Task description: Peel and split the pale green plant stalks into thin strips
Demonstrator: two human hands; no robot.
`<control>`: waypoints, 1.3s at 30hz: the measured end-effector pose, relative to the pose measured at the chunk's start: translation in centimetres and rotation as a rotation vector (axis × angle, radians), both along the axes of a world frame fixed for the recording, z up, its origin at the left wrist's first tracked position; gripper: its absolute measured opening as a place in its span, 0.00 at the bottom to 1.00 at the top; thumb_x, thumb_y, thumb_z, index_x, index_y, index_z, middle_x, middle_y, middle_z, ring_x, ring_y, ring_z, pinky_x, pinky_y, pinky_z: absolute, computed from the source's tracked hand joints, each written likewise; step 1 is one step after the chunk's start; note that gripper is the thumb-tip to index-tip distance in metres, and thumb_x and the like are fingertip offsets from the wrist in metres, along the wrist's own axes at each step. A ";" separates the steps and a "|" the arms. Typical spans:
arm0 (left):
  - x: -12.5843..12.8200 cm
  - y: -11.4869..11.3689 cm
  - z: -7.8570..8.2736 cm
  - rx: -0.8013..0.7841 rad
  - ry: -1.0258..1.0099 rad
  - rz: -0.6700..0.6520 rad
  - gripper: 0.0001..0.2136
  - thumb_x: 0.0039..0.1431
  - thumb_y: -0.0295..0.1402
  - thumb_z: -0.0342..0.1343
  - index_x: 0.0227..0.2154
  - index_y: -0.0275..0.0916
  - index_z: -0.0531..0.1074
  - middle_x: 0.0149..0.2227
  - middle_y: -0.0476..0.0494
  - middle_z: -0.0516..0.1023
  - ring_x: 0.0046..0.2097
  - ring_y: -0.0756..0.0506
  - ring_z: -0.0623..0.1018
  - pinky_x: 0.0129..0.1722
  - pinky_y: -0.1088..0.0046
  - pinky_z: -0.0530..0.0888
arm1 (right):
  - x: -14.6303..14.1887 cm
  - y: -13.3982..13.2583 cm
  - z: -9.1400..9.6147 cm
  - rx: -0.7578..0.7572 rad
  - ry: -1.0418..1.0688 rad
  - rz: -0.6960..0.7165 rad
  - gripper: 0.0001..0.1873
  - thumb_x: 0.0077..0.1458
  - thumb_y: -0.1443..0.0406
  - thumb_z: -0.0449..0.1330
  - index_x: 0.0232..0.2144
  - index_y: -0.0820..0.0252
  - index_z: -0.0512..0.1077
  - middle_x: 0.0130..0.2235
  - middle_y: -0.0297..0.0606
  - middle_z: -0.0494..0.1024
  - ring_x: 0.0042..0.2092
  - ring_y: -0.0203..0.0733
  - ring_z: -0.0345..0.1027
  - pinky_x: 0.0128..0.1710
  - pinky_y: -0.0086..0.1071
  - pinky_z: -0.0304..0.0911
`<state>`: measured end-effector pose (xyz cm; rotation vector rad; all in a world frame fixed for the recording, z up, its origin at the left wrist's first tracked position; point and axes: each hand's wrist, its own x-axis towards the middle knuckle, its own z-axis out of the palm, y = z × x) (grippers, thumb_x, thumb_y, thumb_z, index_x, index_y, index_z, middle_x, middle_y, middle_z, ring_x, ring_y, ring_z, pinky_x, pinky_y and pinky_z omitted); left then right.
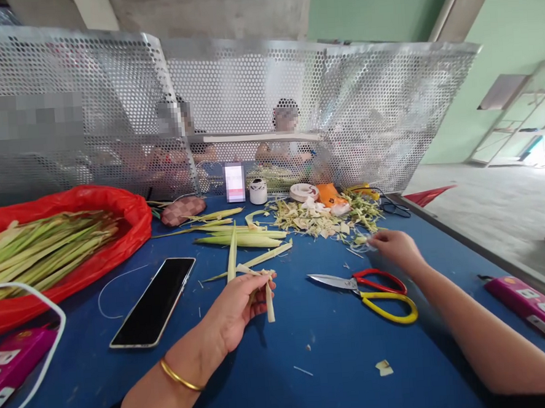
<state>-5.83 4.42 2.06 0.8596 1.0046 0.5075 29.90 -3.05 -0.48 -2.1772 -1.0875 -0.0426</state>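
My left hand (236,309) is closed around pale green leaf strips (267,290), pinching them above the blue table (310,374). My right hand (395,249) reaches out to the right and its fingertips pinch a small scrap at the edge of the trimmings pile (322,219). Red and yellow scissors (374,287) lie on the table between my hands, their blades pointing left. Loose long leaves (240,238) lie just beyond my left hand.
A red bag (115,204) of green leaves sits at the left. A black phone (155,302) lies near my left arm. Pink boxes (532,304) rest at both table edges. A perforated metal screen (247,88) stands behind, with other people beyond it.
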 end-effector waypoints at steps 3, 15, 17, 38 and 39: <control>0.0 -0.2 0.1 -0.003 -0.014 -0.021 0.08 0.58 0.31 0.57 0.37 0.33 0.76 0.32 0.45 0.74 0.30 0.52 0.73 0.27 0.80 0.71 | 0.1 -1.5 1.2 0.281 -0.041 -0.171 0.17 0.48 0.53 0.56 0.28 0.61 0.75 0.20 0.36 0.74 0.23 0.41 0.67 0.24 0.31 0.60; 0.2 -0.1 -0.6 -0.007 -0.011 -0.038 0.08 0.58 0.30 0.56 0.38 0.33 0.77 0.33 0.44 0.74 0.30 0.53 0.73 0.28 0.81 0.72 | 2.2 -9.2 1.7 -0.192 -0.376 -0.295 0.11 0.47 0.56 0.60 0.27 0.55 0.77 0.30 0.46 0.80 0.34 0.59 0.72 0.34 0.46 0.62; 0.3 0.0 -0.8 -0.005 -0.011 -0.040 0.09 0.58 0.30 0.57 0.38 0.33 0.77 0.33 0.45 0.74 0.30 0.53 0.73 0.27 0.81 0.72 | 1.2 -9.0 1.8 -0.234 -0.606 -0.236 0.16 0.54 0.56 0.55 0.35 0.59 0.77 0.42 0.50 0.79 0.44 0.61 0.71 0.46 0.49 0.59; 0.4 -0.2 -0.4 -0.032 0.006 -0.022 0.08 0.58 0.29 0.56 0.38 0.32 0.76 0.31 0.45 0.75 0.29 0.53 0.74 0.27 0.80 0.71 | -2.8 8.6 0.9 -0.531 -0.028 0.278 0.17 0.61 0.61 0.57 0.51 0.60 0.68 0.52 0.43 0.71 0.48 0.45 0.70 0.46 0.44 0.68; 0.4 -0.3 -0.4 -0.031 0.004 -0.029 0.08 0.58 0.30 0.56 0.38 0.32 0.77 0.31 0.45 0.75 0.29 0.53 0.74 0.27 0.80 0.71 | -2.4 7.8 1.2 -0.576 -0.043 0.285 0.16 0.61 0.61 0.57 0.50 0.59 0.69 0.52 0.42 0.71 0.48 0.45 0.70 0.46 0.44 0.68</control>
